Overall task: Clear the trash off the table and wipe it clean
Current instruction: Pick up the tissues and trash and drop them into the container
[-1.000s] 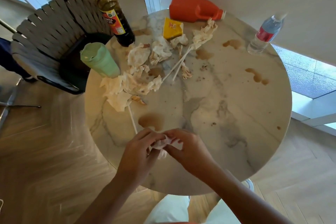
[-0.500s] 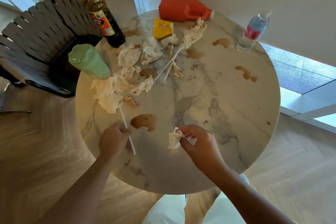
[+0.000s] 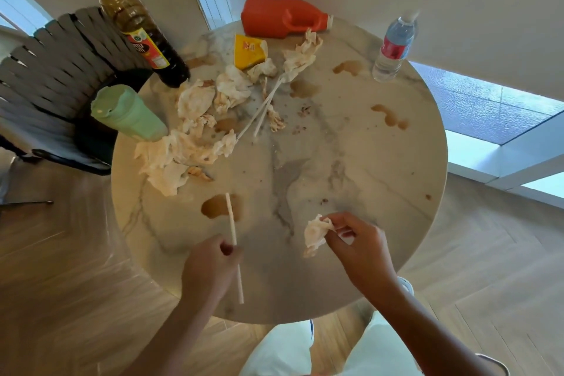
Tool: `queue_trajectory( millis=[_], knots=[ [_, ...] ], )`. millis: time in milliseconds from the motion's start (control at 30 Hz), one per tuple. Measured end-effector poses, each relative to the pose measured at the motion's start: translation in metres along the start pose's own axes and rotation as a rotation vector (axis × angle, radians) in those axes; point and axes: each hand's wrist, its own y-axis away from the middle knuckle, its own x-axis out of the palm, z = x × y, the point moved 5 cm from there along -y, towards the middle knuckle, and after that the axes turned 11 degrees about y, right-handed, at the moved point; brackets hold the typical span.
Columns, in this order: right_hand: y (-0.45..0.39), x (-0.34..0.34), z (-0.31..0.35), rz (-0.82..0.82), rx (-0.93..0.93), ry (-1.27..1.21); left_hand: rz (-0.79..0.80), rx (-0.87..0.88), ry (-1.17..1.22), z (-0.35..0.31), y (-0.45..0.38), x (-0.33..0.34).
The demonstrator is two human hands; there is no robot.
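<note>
A round marble table (image 3: 351, 162) carries brown spills and litter. My left hand (image 3: 210, 272) grips a white straw (image 3: 233, 235) near the front edge, lifted over a brown puddle (image 3: 218, 206). My right hand (image 3: 357, 247) pinches a crumpled stained tissue (image 3: 316, 232) just above the tabletop. A heap of soiled tissues (image 3: 186, 149) spreads over the left and back of the table. Two more white straws (image 3: 262, 113) lie crossed in the middle of it. A yellow wrapper (image 3: 248, 50) lies near the back.
An oil bottle (image 3: 137, 36), a green tumbler (image 3: 128, 114) and a water bottle (image 3: 393, 46) stand on the table. An orange jug (image 3: 280, 17) lies on its side at the back. A woven chair (image 3: 52, 70) stands at the left. Walls and a window close the far side.
My hands parted: the left reached left, took hold of the straw and lifted it toward the front edge. The right kept the crumpled tissue and drew slightly right.
</note>
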Motion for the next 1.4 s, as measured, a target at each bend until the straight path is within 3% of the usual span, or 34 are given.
queue_trajectory(
  millis=[233, 467, 633, 867, 1167, 1400],
  knots=[
    [-0.005, -0.068, -0.072, -0.121, 0.205, -0.128, 0.191, 0.323, 0.032, -0.117, 0.052, 0.096],
    [-0.02, -0.168, -0.159, -0.241, 0.323, -0.146, 0.351, 0.455, 0.015, -0.226, 0.099, 0.217],
    [-0.051, -0.185, -0.246, -0.248, 0.424, -0.117, 0.38, 0.308, 0.029, -0.24, 0.107, 0.308],
    [-0.098, -0.133, -0.347, -0.045, 0.473, 0.042, 0.34, 0.114, -0.217, -0.226, 0.054, 0.411],
    [-0.139, -0.091, -0.397, 0.13, 0.443, 0.116, 0.25, 0.012, -0.337, -0.226, -0.02, 0.466],
    [-0.152, -0.08, -0.406, 0.211, 0.458, 0.128, 0.246, -0.032, -0.329, -0.221, -0.019, 0.47]
  ],
)
